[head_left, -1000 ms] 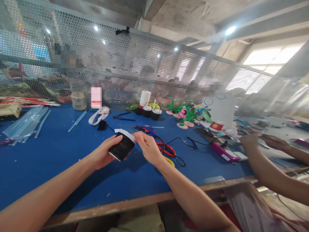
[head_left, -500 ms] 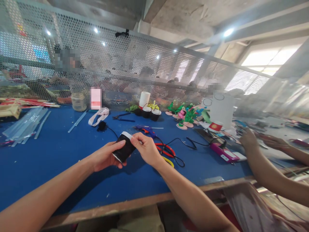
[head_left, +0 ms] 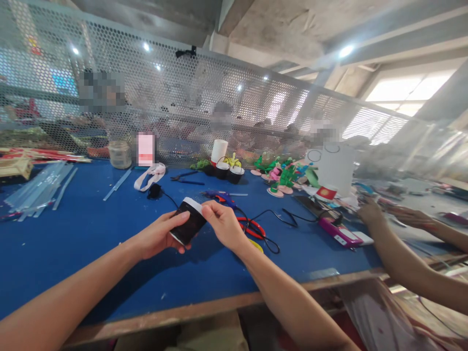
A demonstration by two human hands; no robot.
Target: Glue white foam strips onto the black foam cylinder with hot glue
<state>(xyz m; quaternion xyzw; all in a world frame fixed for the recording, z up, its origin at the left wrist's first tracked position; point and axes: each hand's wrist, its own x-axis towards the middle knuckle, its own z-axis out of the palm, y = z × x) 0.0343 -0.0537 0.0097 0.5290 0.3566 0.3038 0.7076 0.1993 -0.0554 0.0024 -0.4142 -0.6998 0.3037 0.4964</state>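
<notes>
A small black cup with a white rim (head_left: 189,223) is held tilted above the blue table (head_left: 91,229), between both my hands. My left hand (head_left: 157,237) wraps its lower side from the left. My right hand (head_left: 224,225) pinches the white rim with thumb and fingers. Just beyond my right hand lie red-handled scissors (head_left: 252,225), a yellow-handled tool (head_left: 258,245) and a blue glue gun (head_left: 223,197) with a black cord (head_left: 272,214).
A co-worker's hands (head_left: 373,210) work at the right by a pink device (head_left: 338,232). Finished black cups (head_left: 229,171), a white roll (head_left: 219,150) and coloured foam flowers (head_left: 283,176) stand at the back by the mesh screen. Clear glue sticks (head_left: 36,187) lie far left.
My left hand has turned the cup and closed further around it. My right hand stays pinched on the white rim. The co-worker's hands have shifted slightly.
</notes>
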